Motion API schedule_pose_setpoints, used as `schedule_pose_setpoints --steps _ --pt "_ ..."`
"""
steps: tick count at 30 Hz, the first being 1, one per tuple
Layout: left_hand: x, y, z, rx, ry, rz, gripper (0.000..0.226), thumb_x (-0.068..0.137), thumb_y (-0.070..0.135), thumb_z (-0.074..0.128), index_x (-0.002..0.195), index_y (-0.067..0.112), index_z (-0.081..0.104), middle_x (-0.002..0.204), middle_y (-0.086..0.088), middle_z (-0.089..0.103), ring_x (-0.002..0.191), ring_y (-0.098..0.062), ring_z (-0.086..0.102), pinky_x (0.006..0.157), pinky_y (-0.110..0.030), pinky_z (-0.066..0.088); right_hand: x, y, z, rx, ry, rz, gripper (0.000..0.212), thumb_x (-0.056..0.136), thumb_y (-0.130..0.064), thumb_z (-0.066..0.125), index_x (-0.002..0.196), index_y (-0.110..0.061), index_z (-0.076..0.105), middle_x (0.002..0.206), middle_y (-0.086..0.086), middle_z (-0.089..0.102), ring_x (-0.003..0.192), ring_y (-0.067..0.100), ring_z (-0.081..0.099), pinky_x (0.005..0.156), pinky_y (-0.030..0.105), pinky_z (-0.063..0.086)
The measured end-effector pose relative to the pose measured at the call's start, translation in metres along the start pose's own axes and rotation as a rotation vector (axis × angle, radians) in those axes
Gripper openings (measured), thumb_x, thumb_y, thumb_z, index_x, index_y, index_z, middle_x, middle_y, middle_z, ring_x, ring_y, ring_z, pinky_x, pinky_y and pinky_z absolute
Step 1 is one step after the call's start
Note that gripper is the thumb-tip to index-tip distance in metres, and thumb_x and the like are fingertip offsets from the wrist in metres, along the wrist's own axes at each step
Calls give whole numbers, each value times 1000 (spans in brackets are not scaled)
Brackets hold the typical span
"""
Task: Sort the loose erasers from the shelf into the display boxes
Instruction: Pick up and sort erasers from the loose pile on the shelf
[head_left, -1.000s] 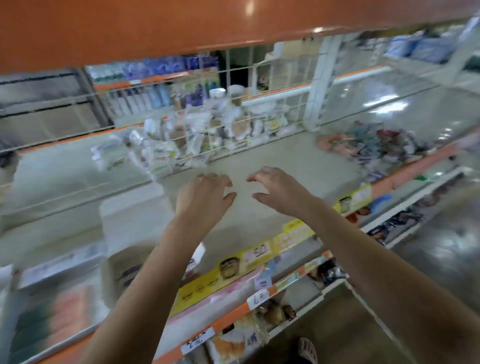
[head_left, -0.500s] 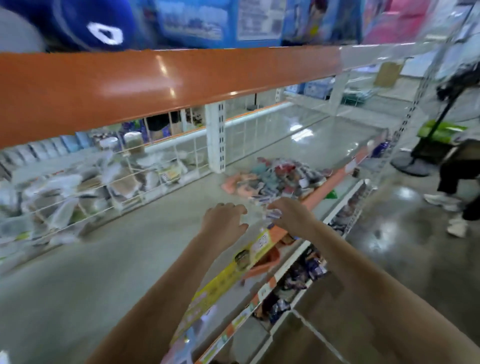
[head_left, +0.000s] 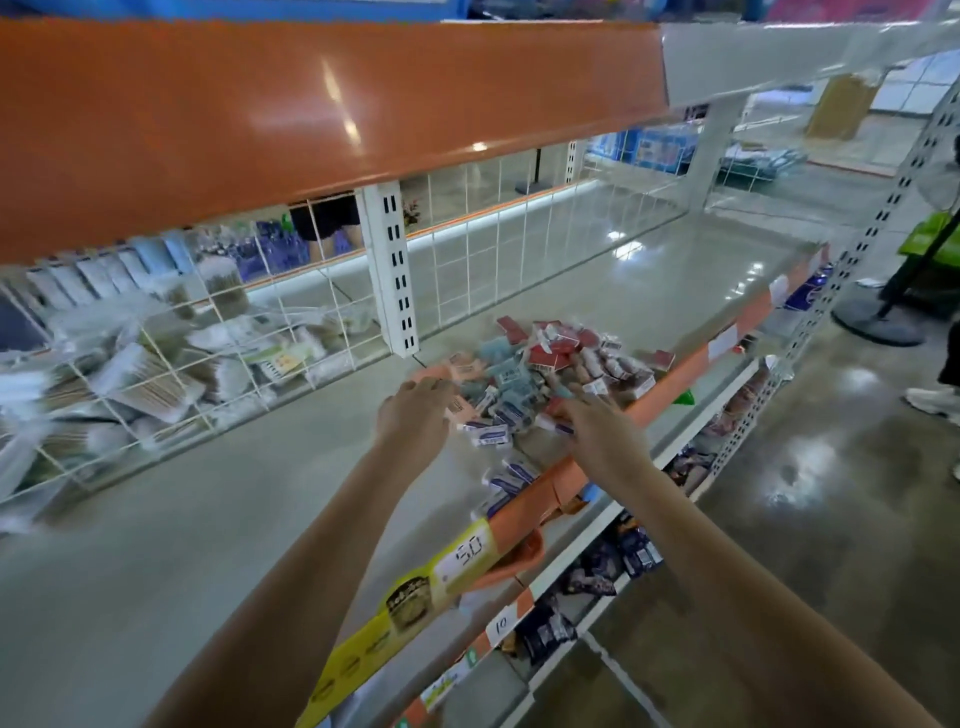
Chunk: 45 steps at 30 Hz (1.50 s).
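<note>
wide grey shelf (head_left: 182, 519) under an orange overhang (head_left: 260, 114), white wire grid (head_left: 467, 260) along the back, bagged stock behind it at the left. toward the right front edge, a heap of loose erasers (head_left: 540, 364): red-sleeved ones at the far side, blue-and-white ones nearer, a few pinkish ones at the left fringe, some strays spilled along the orange price rail (head_left: 675, 384). no display boxes anywhere in view, so probably off to the left and out of sight. left hand (head_left: 415, 410) at the near-left edge of the heap, back of the hand up, fingers reaching forward over the pinkish pieces; too blurred to tell whether curled round anything, likely nothing held yet. right hand (head_left: 592, 421) at the near-right edge, fingers spread fairly flat and reaching onto the blue-and-white pieces, nothing visibly gripped. step in hand, by the look of it: gathering a first batch from the heap. best done by picking one colour at a time rather than scooping a mixed handful, since sorting comes easier at the source. better to rake inward, away from the rail, as the strays by the edge look ready to slip onto the lower shelf (head_left: 597, 566). small slick wrappers, so a cupped hold with both hands rather than a pinch.
</note>
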<state>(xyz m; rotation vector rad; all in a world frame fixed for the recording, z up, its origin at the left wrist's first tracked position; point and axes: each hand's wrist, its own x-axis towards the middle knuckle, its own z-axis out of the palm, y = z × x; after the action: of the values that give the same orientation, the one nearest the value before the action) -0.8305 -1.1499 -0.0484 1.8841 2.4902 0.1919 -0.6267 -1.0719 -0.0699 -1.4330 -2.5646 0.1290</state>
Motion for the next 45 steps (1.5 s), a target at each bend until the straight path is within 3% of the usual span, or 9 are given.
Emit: schedule_pose_setpoints --steps 8,18,23,27,33,37,41,45 --pt "9 -3 11 -19 55 -11 38 92 20 53 129 24 48 128 0 52 117 -20 47 87 -34 45 7 0 6 -43 38 -46 49 92 -10 53 138 -14 38 140 6 44 130 24 39 101 34 39" --pt "-11 -16 10 -75 112 -7 27 94 27 49 120 25 58 124 1 56 112 -20 50 88 -35 46 7 1 5 13 92 -70 45 91 -10 53 136 -14 44 141 5 46 123 22 49 95 32 44" --pt "-22 -21 9 -75 93 5 25 95 27 47 114 26 62 120 3 60 107 -19 53 87 -35 46 9 1 6 31 95 -91 38 89 -12 57 126 -10 51 125 6 55 107 21 56 84 30 50" --pt "-28 -18 7 -155 110 10 24 95 27 49 113 24 63 115 1 64 104 -19 56 83 -29 44 17 2 0 -10 58 -143 40 88 -10 59 127 -13 52 138 6 44 136 25 32 101 36 42" --pt "-35 -11 7 -511 63 -58 19 91 22 58 108 18 67 104 3 67 88 -9 58 71 -17 37 29 3 -8 -59 -116 -212 36 90 -18 58 125 -21 53 136 -4 49 142 27 16 113 45 19" --pt "-40 -12 8 -668 15 -131 18 90 22 59 106 18 67 96 2 66 80 -12 56 71 -24 43 31 2 -14 -30 -62 -242 29 87 -26 62 115 -22 57 118 -3 62 123 20 37 100 37 33" --pt "-55 -14 2 -811 23 -156 15 90 16 58 103 19 66 77 11 58 65 -6 50 59 -16 38 20 -12 -16 153 6 -327 27 87 -34 60 112 -23 57 115 -2 57 113 21 40 99 36 31" --pt "-79 -25 -9 -910 84 -157 21 89 11 59 93 30 64 80 8 62 71 -9 54 70 -25 43 1 -38 -23 413 42 -414 29 86 -23 65 113 -19 57 112 -4 48 102 10 45 83 14 31"
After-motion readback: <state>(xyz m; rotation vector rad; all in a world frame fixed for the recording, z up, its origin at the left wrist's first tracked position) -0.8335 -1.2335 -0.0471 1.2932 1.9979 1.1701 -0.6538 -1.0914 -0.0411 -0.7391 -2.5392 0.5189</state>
